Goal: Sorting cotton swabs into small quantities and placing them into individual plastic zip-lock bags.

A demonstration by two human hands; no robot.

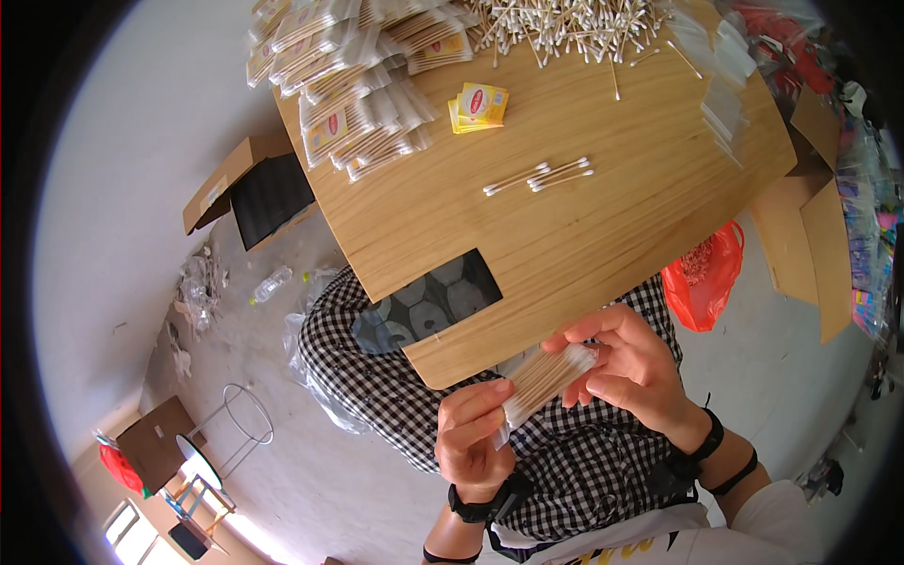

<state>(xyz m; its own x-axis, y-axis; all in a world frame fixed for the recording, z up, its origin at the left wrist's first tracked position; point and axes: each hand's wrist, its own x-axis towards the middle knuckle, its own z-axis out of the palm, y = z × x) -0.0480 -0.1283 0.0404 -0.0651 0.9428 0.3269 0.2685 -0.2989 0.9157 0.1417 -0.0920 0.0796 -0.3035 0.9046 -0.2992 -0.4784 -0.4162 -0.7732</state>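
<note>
Just off the table's near edge, a clear plastic packet of cotton swabs [546,384] is tilted up to the right between both hands. My left hand [474,428] pinches its lower left end, thumb and curled fingers on the plastic. Around the upper right end, where white cotton tips show, my right hand [629,369] is curled with fingers and thumb against the packet. Several loose cotton swabs [560,173] lie on the wooden table [621,226] beyond my hands. A small stack of yellow cards [480,105] sits farther back.
Filled swab packets [353,104] are heaped at the back left, beside a pile of loose swabs [574,24]. Flat clear bags [723,118] lie at the right edge. A rectangular cutout [452,292] opens near me. A red bag [706,278] and cardboard box [800,235] stand right.
</note>
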